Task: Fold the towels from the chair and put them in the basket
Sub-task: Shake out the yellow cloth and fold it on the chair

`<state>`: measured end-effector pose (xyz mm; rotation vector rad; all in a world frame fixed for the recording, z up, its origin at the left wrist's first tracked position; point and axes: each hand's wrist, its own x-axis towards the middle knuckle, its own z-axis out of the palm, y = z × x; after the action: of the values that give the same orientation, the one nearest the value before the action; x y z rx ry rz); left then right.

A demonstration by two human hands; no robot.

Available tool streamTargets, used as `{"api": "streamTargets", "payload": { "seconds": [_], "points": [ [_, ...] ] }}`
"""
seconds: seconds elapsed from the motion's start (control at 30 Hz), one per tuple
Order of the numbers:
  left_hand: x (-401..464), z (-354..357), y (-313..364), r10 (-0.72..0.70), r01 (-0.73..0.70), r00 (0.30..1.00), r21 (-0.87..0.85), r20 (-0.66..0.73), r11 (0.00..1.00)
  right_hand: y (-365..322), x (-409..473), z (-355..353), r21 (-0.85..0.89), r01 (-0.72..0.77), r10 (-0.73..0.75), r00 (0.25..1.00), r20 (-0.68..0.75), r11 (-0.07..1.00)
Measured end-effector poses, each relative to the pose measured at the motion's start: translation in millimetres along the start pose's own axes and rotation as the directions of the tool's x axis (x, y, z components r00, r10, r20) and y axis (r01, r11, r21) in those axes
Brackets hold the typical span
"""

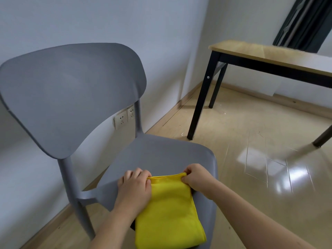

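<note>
A yellow towel [170,209] lies folded in a long strip on the seat of the grey chair [158,155], reaching from mid-seat to the front edge. My left hand [133,187] pinches its far left corner. My right hand [195,177] pinches the far right corner. A dark cloth [132,226] peeks out from under the yellow towel at its left and right edges. No basket is in view.
The chair's broad backrest [71,96] stands close to the white wall with two sockets [124,117]. A wooden table with black legs [269,56] stands at the right. Glossy wooden floor [260,159] stretches between chair and table.
</note>
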<state>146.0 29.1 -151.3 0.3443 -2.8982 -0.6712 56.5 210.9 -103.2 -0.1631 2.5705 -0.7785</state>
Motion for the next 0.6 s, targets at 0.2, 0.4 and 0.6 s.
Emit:
{"api": "streamTargets", "payload": {
  "seconds": [0.2, 0.4, 0.6],
  "points": [
    [1, 0, -2, 0.04, -0.04, 0.999, 0.027, -0.015, 0.999, -7, 8, 6, -0.122, -0.013, 0.011, 1.0, -0.017, 0.992],
    [4, 1, -4, 0.067, -0.065, 0.997, 0.063, -0.028, 0.996, -12, 8, 8, -0.077, 0.019, -0.017, 1.0, 0.017, 0.997],
    [4, -20, 0, 0.111, -0.109, 0.994, 0.11, -0.018, 0.988, -14, -23, -18, 0.143, 0.161, -0.153, 0.986, -0.065, 0.976]
  ]
}}
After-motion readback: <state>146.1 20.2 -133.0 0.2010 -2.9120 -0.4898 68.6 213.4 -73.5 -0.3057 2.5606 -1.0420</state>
